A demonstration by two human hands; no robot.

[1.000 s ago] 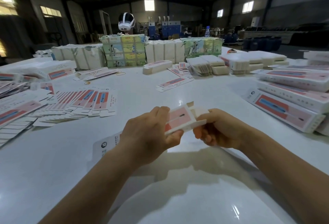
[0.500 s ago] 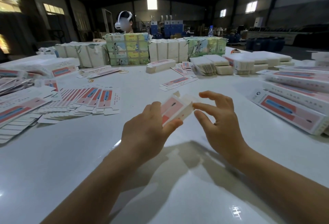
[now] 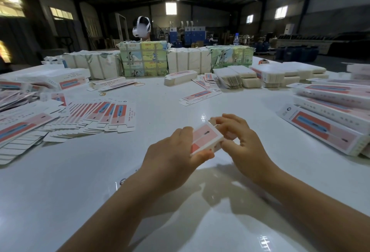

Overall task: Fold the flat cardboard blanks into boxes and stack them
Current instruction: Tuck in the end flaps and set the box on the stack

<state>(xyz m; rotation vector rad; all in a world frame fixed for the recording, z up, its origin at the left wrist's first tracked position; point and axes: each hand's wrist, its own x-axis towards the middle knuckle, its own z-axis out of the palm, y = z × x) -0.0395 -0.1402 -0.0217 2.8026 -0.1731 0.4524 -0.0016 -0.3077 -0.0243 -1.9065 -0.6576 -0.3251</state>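
Observation:
A narrow white box with a pink and red printed face is held above the white table in the middle of the view. My left hand grips its near part, thumb under the lower edge. My right hand is at the box's far end, fingers curled over the end flap and thumb against the side. A fan of flat pink-and-white blanks lies to the left. Folded boxes lie stacked at the right edge.
Wrapped bundles of cardboard line the far side, with a person in a white headset behind them. Loose blanks and white stacks lie mid-table. More boxes and blanks are piled at the far left.
My right hand, spread open beside the box half a second ago, has closed onto its far end. The box sits flatter in my left hand and its end flap no longer sticks up.

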